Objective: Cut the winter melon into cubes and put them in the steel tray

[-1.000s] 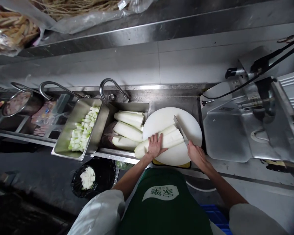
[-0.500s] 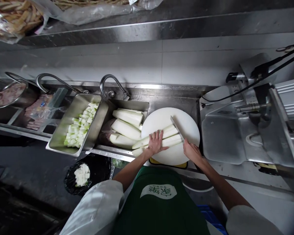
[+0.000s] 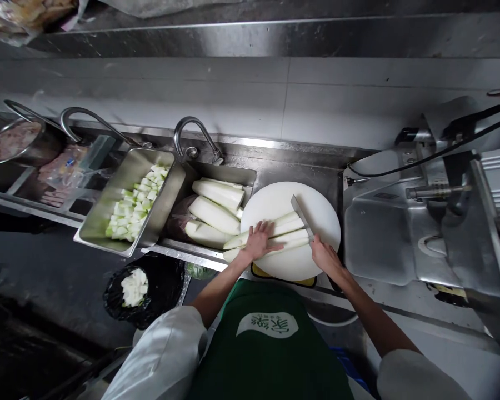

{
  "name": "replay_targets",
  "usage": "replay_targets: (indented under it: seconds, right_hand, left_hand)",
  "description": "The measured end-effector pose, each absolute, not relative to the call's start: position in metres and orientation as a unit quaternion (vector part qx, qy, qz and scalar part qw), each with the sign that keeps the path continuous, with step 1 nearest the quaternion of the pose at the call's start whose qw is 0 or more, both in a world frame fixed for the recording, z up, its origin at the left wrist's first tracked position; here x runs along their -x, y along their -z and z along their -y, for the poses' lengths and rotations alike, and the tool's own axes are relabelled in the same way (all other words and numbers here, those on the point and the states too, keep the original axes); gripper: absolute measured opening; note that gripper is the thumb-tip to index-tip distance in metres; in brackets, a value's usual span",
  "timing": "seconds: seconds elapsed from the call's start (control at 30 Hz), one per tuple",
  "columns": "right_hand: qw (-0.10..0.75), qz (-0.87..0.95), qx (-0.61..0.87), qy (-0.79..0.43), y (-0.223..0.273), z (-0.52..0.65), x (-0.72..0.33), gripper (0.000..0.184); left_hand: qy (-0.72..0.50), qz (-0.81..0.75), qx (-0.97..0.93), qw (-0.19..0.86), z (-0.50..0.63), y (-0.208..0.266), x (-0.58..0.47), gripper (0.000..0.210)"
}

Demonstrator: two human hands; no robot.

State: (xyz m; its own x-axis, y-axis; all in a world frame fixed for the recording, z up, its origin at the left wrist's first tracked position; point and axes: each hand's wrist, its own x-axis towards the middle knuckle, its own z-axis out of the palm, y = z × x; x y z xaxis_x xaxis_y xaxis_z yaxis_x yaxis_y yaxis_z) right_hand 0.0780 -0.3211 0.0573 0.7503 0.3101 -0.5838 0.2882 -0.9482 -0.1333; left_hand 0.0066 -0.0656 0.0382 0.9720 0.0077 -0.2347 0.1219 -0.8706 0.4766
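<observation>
On the round white cutting board (image 3: 270, 197), long pale gourd pieces (image 3: 289, 222) lie side by side, their left ends reaching past the board's edge. My left hand (image 3: 259, 240) rests flat across them with its fingers spread. My right hand (image 3: 324, 254) is closed around the handle of a cleaver (image 3: 302, 215), which its fingers hide. The blade stands on edge against the right ends of the gourd pieces. More peeled gourd pieces (image 3: 214, 214) are in the sink just left of the board.
A deep steel pan (image 3: 102, 208) of cubed gourd sits across the sinks to the left. Below it is a black-lined bin (image 3: 162, 289) with white scraps. A faucet (image 3: 195, 125) arches behind the sink. On the right stands a metal slicing machine (image 3: 383, 233); a steel shelf (image 3: 250, 41) runs overhead.
My left hand has slid slightly left along the gourd pieces. The cleaver stays at their right ends, nearly unmoved. The whole view has shifted a little.
</observation>
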Motion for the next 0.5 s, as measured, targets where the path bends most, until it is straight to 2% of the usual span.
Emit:
replay_targets:
  seconds: [0.07,0.1,0.17,0.33,0.4,0.5]
  right_hand:
    - [0.019,0.157,0.937,-0.311,-0.056,0.321,-0.077,0.038]
    - [0.018,0.156,0.938,-0.308,-0.056,0.320,-0.077,0.039]
    - [0.011,0.154,0.939,-0.307,-0.055,0.319,-0.077,0.039]
    - [0.003,0.157,0.935,-0.317,-0.054,0.319,-0.078,0.039]
    - [0.005,0.163,0.935,-0.314,-0.053,0.320,-0.078,0.038]
    - [0.008,0.166,0.934,-0.317,-0.051,0.320,-0.078,0.037]
  left_hand:
    - [0.034,-0.095,-0.936,0.336,0.034,-0.049,0.010,0.068]
    - [-0.012,-0.141,-0.914,0.381,0.017,-0.051,0.022,0.064]
    - [-0.075,-0.247,-0.841,0.477,-0.012,-0.048,0.049,0.066]
    - [-0.043,-0.362,-0.565,0.741,-0.012,-0.014,0.097,0.082]
    - [-0.073,-0.377,-0.504,0.774,0.002,-0.006,0.099,0.078]
    - [-0.095,-0.381,-0.508,0.767,0.013,-0.007,0.092,0.071]
